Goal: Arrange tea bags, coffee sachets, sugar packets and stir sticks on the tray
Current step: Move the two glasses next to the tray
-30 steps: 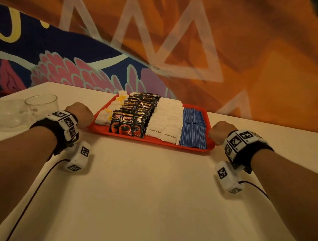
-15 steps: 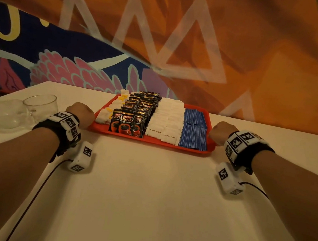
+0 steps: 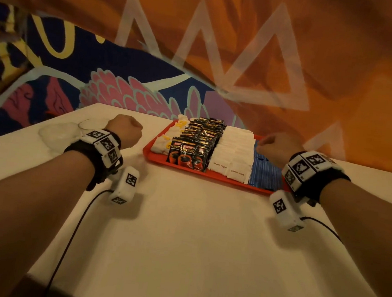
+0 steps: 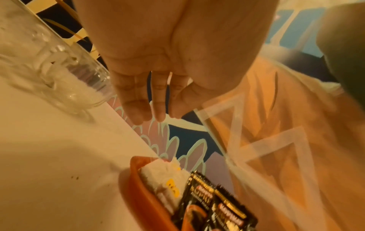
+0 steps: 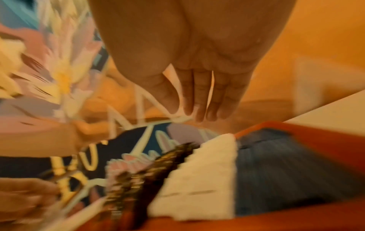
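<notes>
Tray [image 3: 214, 176] at 12 o'clock, four full rows. My left hand [image 3: 125, 129] at 10, my right hand [image 3: 277, 148] at 2 above the stir sticks [image 3: 265, 170]: fingers straight, empty, though blurred. Risk: right wrist brushing sticks, scattering them.

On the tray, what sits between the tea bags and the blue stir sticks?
Head view: two rows lie between the tea bags and the stir sticks. First the black coffee sachets, then the white sugar packets, all on the red tray.
</notes>
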A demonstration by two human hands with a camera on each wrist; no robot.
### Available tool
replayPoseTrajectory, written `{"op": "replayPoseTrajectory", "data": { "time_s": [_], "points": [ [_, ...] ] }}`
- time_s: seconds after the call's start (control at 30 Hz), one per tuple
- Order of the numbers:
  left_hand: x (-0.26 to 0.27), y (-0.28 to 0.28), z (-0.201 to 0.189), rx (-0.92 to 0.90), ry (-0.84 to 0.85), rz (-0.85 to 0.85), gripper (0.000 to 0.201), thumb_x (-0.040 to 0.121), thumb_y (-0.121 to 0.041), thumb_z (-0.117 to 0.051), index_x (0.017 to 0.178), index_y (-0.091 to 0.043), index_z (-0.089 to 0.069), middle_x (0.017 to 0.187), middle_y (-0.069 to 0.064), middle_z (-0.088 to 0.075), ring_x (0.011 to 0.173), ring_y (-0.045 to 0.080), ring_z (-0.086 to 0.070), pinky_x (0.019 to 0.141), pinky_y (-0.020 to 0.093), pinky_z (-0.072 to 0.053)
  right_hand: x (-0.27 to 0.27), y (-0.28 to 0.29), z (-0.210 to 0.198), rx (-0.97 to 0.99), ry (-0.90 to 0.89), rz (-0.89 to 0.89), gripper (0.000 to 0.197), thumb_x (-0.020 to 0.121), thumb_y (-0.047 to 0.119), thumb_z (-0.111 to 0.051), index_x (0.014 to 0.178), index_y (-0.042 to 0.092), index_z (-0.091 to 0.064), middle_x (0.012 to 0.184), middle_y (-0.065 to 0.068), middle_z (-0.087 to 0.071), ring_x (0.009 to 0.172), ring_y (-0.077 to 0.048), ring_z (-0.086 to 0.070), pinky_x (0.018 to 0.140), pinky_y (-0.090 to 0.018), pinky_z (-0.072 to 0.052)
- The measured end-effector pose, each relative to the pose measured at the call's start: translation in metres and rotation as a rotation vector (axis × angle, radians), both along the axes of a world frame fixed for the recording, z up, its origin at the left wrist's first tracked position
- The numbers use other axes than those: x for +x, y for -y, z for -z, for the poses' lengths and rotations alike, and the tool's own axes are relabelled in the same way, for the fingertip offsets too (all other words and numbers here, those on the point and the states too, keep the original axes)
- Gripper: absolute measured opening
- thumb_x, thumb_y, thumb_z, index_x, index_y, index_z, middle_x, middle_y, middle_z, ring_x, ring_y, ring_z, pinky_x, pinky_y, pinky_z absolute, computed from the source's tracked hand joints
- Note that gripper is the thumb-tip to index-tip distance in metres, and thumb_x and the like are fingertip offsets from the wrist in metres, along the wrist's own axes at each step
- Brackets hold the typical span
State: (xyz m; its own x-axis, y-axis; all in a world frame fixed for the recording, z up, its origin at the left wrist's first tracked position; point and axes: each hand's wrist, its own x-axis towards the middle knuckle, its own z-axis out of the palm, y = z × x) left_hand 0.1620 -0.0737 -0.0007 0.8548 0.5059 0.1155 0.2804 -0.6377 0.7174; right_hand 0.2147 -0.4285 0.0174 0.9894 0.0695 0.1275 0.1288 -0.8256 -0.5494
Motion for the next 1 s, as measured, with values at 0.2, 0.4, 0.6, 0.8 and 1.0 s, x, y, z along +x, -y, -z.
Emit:
{"op": "replayPoseTrajectory", "data": {
  "time_s": [0.2,0.4,0.6,0.8,1.0],
  "points": [
    [-0.041,-0.037,-0.02,-0.071,0.223,-0.073,0.027,0.092,-0.005,-0.056,0.086,-0.03,-0.064,0.112,0.003,-0.066,0.106,0.024,-0.063,0.095,0.045,-0.055,-0.015,-0.118,-0.019,0.198,-0.076,-0.301,0.011,0.088,0.017,-0.062,0.083,0.022,-0.071,0.102,-0.003,-0.071,0.102,-0.024,-0.065,0.094,-0.044,-0.054],
    [-0.077,-0.117,-0.026,-0.017,0.304,-0.328,0.019,0.093,-0.004,-0.056,0.094,-0.02,-0.066,0.104,0.001,-0.068,0.1,0.02,-0.063,0.089,0.037,-0.053,-0.014,-0.227,-0.011,0.272,-0.209,-0.447,0.008,0.088,0.013,-0.065,0.085,0.02,-0.067,0.098,-0.005,-0.072,0.098,-0.021,-0.068,0.092,-0.039,-0.056],
    [-0.092,-0.205,0.009,-0.129,0.09,-0.433,0.019,0.092,-0.003,-0.055,0.089,-0.02,-0.063,0.118,0.013,-0.067,0.107,0.035,-0.064,0.096,0.047,-0.053,0.008,-0.309,0.014,0.396,-0.431,-0.424,0.018,0.09,-0.002,-0.056,0.074,0.006,-0.062,0.09,-0.02,-0.063,0.076,-0.027,-0.058,0.074,-0.036,-0.049],
    [-0.088,-0.207,0.02,-0.447,0.004,-0.226,0.037,0.095,0.014,-0.047,0.128,-0.001,-0.052,0.098,0.012,-0.062,0.078,0.023,-0.061,0.066,0.027,-0.057,0.019,-0.354,0.03,0.405,-0.537,-0.368,0.016,0.093,0.002,-0.056,0.108,0.0,-0.061,0.094,-0.013,-0.066,0.093,-0.026,-0.065,0.094,-0.043,-0.054],
    [-0.099,-0.194,0.017,-0.353,-0.058,-0.473,0.015,0.09,-0.003,-0.063,0.104,0.003,-0.065,0.093,0.016,-0.067,0.079,0.027,-0.066,0.082,0.041,-0.06,0.004,-0.355,0.029,0.324,-0.553,-0.428,0.017,0.087,0.007,-0.062,0.103,0.003,-0.069,0.095,-0.009,-0.071,0.081,-0.02,-0.068,0.075,-0.032,-0.052]
  ]
}}
